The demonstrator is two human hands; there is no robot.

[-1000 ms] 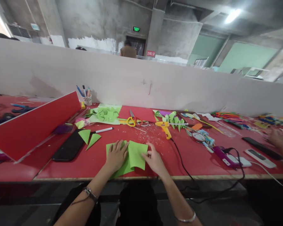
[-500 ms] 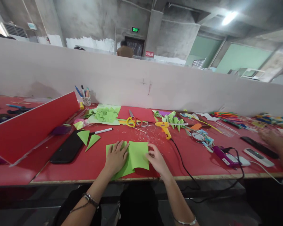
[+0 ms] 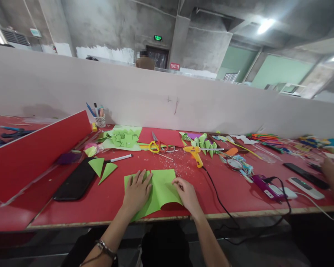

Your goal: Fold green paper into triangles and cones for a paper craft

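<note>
Two bare hands are busy with one bright green sheet of paper (image 3: pixel 167 185), which lies near the front edge of the red table (image 3: pixel 94 211). The left hand (image 3: pixel 137 191) is open and flat, palm down, with its fingers spread over the left part of the sheet. The right hand (image 3: pixel 187 194) has its fingers bent at the right edge; from where I stand, I cannot tell if they really pinch the paper. Between the hands, the right part of the sheet bulges upward, and its lower edge does not lie flat.

Some shaping is already done, I would judge: two pointed light green paper pieces (image 3: pixel 97 166) are partly over a flat black device (image 3: pixel 75 181), and several small green paper cones (image 3: pixel 208 144) lie behind the yellow glue gun (image 3: pixel 194 151). A heap of small green paper pieces (image 3: pixel 124 138) is farther back. The sheet between the hands has no such pointed form yet, so its shaping seems unfinished.
</note>
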